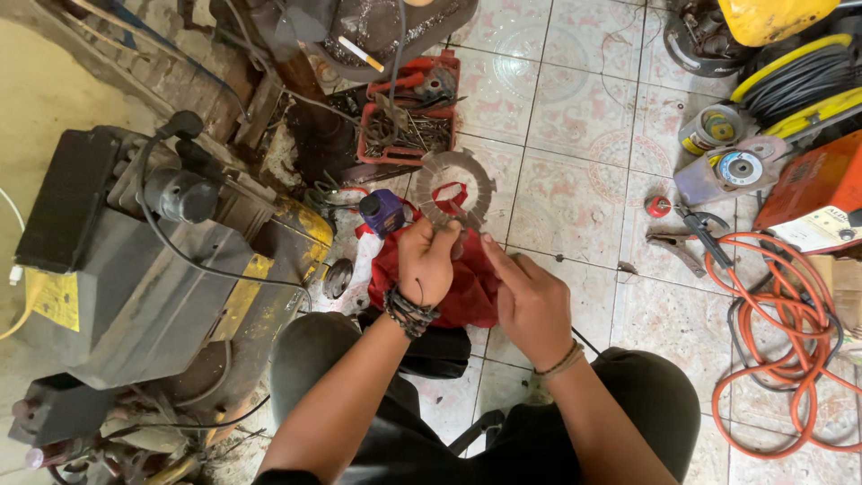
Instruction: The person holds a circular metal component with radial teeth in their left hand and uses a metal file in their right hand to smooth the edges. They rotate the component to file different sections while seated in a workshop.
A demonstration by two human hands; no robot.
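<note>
- A grey machine [135, 269] with yellow panels fills the left of the tiled workshop floor [575, 117], a black cable looping over its top.
- An orange cord [781, 350] lies coiled on the tiles at right, well apart from the person, who sits low with knees drawn up.
- A red cloth [467, 287] is bunched on the floor just beneath both hands.
- A red tray [409, 121] of nails and tools sits beyond the cloth (a purple-capped bottle [382, 211] stands near it).
- The notched metal ring [456, 189] is held up above the cloth, flat face toward the camera.
- The left hand [426, 265] is closed on the ring's lower edge, fingers curled round it.
- The right hand [530, 301] is loosely open, its fingers stretched toward the same edge; whether they touch the metal cannot be told.
- The work in hand looks like inspecting or cleaning the ring; any further handling would, by this reading, call for a steady pinch from the left hand while the right works the rim.
</note>
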